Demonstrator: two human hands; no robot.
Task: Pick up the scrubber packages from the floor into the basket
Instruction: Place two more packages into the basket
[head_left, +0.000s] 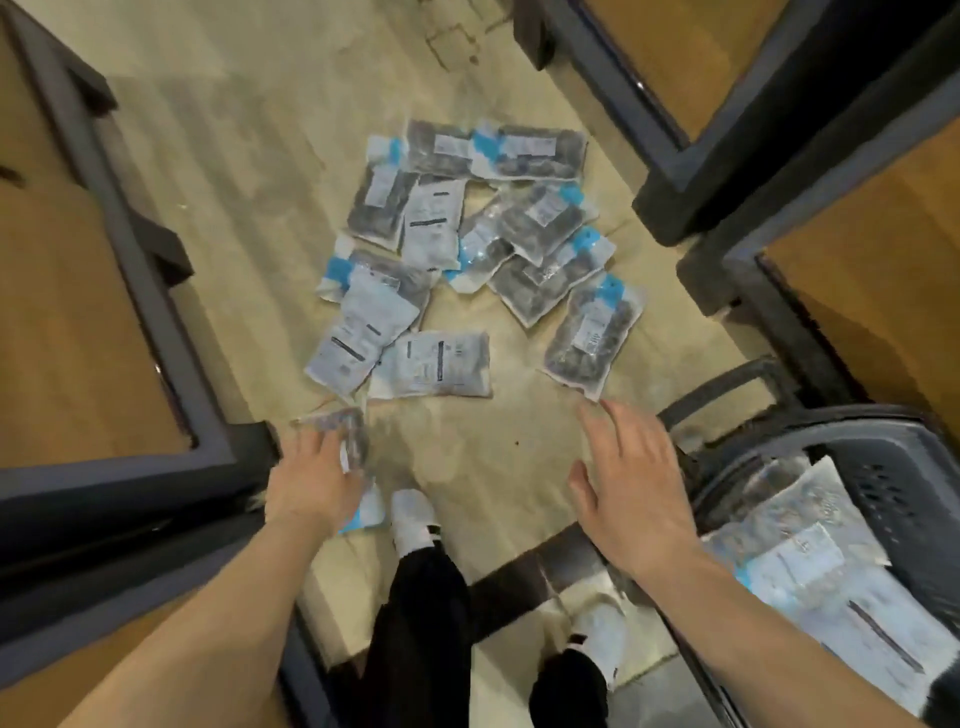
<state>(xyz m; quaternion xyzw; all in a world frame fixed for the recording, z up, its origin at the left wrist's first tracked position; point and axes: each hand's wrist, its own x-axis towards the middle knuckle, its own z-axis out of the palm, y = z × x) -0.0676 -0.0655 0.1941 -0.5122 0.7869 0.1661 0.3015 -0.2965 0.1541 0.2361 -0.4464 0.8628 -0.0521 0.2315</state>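
— Risk from here?
— Slip, mainly: left hand (317, 480) grips one scrubber package (337, 434), bunched; slick film could slide out on the carry across. Middle, the pile (457, 234) on the floor overlaps, so right hand (628, 488), fingers spread and empty, may drag two.
— And the basket (831, 418)?
— Far right; at least two packages (795, 561) inside, room left.

Scrubber packages (467, 244) are lying overlapped on the floor (234, 208) between a left shelving unit (156, 291) and a right shelving unit (691, 208). The basket (904, 467) is sitting to the heap's right, nearer the person, with more packages (795, 561) lying inside it.
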